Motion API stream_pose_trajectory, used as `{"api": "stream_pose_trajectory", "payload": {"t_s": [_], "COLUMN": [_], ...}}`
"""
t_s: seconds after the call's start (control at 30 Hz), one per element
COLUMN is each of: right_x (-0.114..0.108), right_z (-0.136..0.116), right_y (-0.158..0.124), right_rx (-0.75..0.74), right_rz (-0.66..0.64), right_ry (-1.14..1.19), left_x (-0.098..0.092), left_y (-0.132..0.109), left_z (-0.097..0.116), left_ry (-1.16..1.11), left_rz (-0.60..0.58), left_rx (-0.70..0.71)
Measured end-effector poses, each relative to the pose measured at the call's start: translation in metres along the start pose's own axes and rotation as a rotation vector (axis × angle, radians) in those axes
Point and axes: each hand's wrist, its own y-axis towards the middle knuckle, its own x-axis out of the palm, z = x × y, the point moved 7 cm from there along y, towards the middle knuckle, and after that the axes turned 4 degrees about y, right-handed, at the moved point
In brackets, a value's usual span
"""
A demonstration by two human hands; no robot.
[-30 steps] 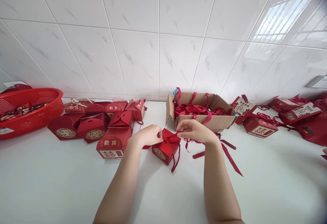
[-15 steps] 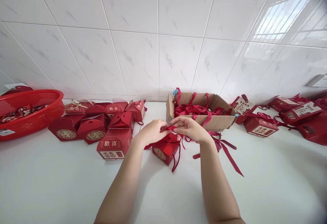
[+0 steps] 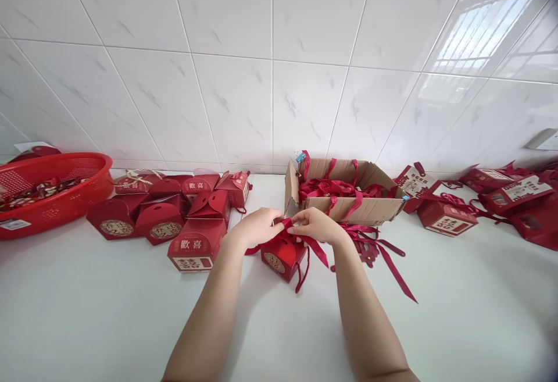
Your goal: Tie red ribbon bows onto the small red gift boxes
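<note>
A small red gift box point(image 3: 283, 261) with a gold round emblem stands on the white counter in front of me, a twisted red cord hanging from its right side. Dark red ribbon point(image 3: 317, 251) lies across its top, one tail slanting down to the right. My left hand point(image 3: 260, 226) is closed on the ribbon at the upper left of the box. From the other side my right hand point(image 3: 317, 226) pinches the same ribbon, fingertips close to the left ones. The fingers partly cover the middle of the ribbon.
Several red boxes point(image 3: 196, 245) stand grouped at the left, beside a red plastic basket point(image 3: 93, 187) of wrapped pieces. A cardboard box point(image 3: 370, 210) of ribbons sits behind my right hand, with loose ribbons and tags point(image 3: 368, 248) before it. More red boxes point(image 3: 447, 216) lie at the right.
The ribbon is now gathered into loops above the box, with a tail out to the right. My right hand has shifted slightly left and down, its fingers more closed.
</note>
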Motion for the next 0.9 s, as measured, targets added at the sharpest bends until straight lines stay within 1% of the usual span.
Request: {"api": "stream_pose_trajectory", "payload": {"t_s": [0.07,0.17,0.27,0.37,0.47,0.53,0.63,0.73,0.9], "right_x": [-0.001,0.001,0.004,0.006,0.006,0.005,0.005,0.005,0.0], "right_z": [0.0,-0.001,-0.003,-0.005,-0.006,-0.006,-0.005,-0.004,-0.005], "right_y": [0.0,0.0,0.001,0.002,0.002,0.001,0.002,0.002,-0.002], "right_rx": [-0.019,-0.054,-0.064,-0.07,-0.07,-0.064,-0.058,-0.085,-0.112], "right_rz": [0.009,0.002,0.012,0.039,0.059,0.074,0.069,0.057,0.118], "right_ry": [0.018,0.021,0.002,0.015,0.015,-0.003,-0.015,-0.049,-0.103], "left_x": [0.004,0.005,0.006,0.004,-0.002,-0.005,-0.009,-0.009,-0.008], "left_y": [0.002,0.004,0.002,-0.004,-0.011,-0.013,-0.01,-0.005,-0.004], "left_z": [-0.003,-0.004,-0.005,-0.006,-0.005,-0.003,0.001,0.005,0.005], "left_ry": [-0.002,-0.022,-0.038,-0.02,-0.003,-0.026,-0.046,-0.023,-0.05], "left_rz": [-0.019,-0.01,-0.043,-0.076,-0.075,-0.053,0.034,0.108,0.11], "left_rx": [-0.022,-0.025,-0.034,-0.011,0.033,0.046,0.042,0.047,0.057]}}
